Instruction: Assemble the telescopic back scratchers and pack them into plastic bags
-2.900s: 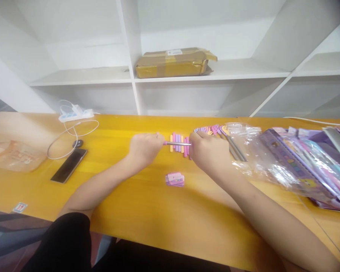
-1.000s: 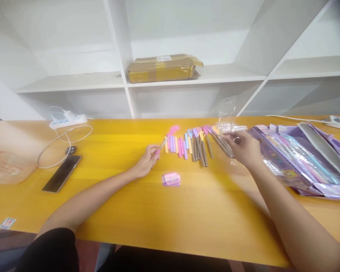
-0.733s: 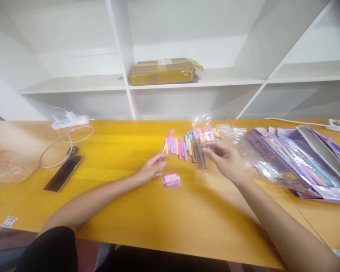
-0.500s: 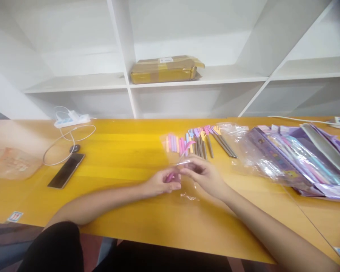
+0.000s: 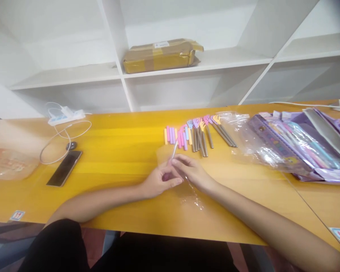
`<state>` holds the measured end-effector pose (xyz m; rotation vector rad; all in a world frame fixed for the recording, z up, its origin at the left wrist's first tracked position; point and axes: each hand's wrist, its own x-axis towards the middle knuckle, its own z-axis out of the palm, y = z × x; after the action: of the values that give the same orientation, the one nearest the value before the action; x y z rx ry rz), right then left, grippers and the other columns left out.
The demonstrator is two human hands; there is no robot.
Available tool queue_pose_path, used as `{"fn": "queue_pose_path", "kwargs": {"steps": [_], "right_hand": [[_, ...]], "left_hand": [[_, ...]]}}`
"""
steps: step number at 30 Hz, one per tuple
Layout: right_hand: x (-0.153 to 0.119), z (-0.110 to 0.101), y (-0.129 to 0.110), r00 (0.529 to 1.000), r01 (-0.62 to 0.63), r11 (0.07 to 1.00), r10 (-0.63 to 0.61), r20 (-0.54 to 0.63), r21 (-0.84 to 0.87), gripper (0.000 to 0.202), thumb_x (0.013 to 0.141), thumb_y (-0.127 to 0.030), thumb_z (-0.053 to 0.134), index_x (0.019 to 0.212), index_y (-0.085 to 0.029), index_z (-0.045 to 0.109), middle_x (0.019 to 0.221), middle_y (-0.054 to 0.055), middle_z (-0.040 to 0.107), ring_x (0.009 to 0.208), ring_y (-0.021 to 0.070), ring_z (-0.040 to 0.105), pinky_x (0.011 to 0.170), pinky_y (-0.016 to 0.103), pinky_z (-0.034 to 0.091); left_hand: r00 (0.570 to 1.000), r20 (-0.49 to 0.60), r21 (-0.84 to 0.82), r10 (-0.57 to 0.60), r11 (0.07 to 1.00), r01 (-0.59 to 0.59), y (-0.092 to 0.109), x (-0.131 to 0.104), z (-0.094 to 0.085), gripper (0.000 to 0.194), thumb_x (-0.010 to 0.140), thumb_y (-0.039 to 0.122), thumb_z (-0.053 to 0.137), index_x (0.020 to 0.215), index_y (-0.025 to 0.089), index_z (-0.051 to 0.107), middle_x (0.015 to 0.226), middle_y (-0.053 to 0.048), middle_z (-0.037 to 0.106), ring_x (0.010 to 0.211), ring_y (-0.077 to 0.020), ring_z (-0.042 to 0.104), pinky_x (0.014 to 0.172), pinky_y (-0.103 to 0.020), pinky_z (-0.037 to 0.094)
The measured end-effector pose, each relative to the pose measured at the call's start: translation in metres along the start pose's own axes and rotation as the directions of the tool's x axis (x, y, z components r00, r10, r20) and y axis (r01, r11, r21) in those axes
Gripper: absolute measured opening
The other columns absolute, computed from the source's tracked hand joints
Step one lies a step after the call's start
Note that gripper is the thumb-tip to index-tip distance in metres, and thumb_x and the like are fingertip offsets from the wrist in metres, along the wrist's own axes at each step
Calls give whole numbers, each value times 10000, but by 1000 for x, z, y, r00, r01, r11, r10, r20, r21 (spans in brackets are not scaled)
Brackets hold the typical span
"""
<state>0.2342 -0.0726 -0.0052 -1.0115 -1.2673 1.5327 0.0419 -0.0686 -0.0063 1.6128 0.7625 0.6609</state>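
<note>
Wooden tabletop (image 5: 124, 151), metal rod (image 5: 174, 149) between fingers (image 5: 172, 183)

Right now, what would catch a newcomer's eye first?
The left hand and right hand, close together over the table with a slim metal rod and clear plastic. Just beyond lie bright pastel sticks, with claw-headed rods right of them. Above, a taped brown box sits on the white shelf.

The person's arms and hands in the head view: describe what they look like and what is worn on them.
The left hand and right hand are ungloved, with no watch or bracelet showing. Both forearms are bare. A plain black sleeve shows at the left elbow; no right sleeve is in view.
</note>
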Motion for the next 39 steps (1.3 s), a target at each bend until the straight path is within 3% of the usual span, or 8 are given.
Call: {"fn": "queue_pose_path", "kwargs": {"steps": [6,11,14,17,20,23,33,39], "right_hand": [[3,-8,-6,995,60,998,-57,-79,33,376,953,-572,707,919,-199,673,853,20,623,794,156,594,768,297,520],[8,-33,-28,935,213,956,-138,-328,204,250,987,-455,642,957,-223,555,920,22,595,789,142,600,748,287,555],[-2,-41,-39,950,199,971,-157,-270,135,255,1052,-476,528,961,-240,495,768,-29,491,541,101,404,498,230,396],[-19,-40,-38,972,197,958,-218,-85,-211,347,1096,-532,464,950,-228,543,682,-42,427,513,101,341,481,235,305],[-31,-40,-29,957,285,766,-263,124,-576,397,1113,-515,454,918,-204,603,701,-7,517,616,122,476,603,254,376],[-32,-45,-21,958,282,618,-221,181,-734,421,1129,-478,410,878,-198,598,719,7,579,643,133,538,643,264,383],[-24,-54,-4,965,244,643,-234,116,-726,502,1137,-540,346,915,-195,635,751,17,631,680,152,594,676,267,417],[-25,-50,-6,962,256,667,-243,121,-700,509,1134,-547,350,899,-193,630,699,-5,566,629,138,536,641,260,394]], "left_hand": [[991,13,-26,134,991,-133,6,4,-3,264,928,449,777,896,188,753,1090,-78,621,1069,-226,622,1020,-411,524],[986,-129,-340,101,930,-140,13,13,-21,295,910,411,819,947,183,635,1113,-81,690,1015,-218,709,922,-420,618],[972,-229,-455,56,876,-158,14,19,-31,315,953,423,775,1035,214,554,1109,-69,735,956,-213,754,821,-387,652],[951,-308,-493,3,855,-162,13,24,-39,378,944,479,777,1055,215,530,1051,-59,754,882,-211,769,767,-380,663],[924,-383,-493,-10,848,-196,11,28,-45,453,885,516,831,1058,201,555,1027,-58,758,895,-219,770,759,-365,658],[902,-432,-477,-10,851,-219,14,31,-52,449,828,472,893,1025,189,605,998,-46,761,911,-189,755,751,-288,621],[923,-384,-364,-16,921,-136,28,30,-57,529,611,227,1015,1029,181,694,977,-22,744,892,-155,715,814,-273,557],[924,-382,-340,30,925,-170,22,29,-57,531,632,223,1008,1063,183,700,1001,-45,757,921,-172,732,869,-308,584]]}}
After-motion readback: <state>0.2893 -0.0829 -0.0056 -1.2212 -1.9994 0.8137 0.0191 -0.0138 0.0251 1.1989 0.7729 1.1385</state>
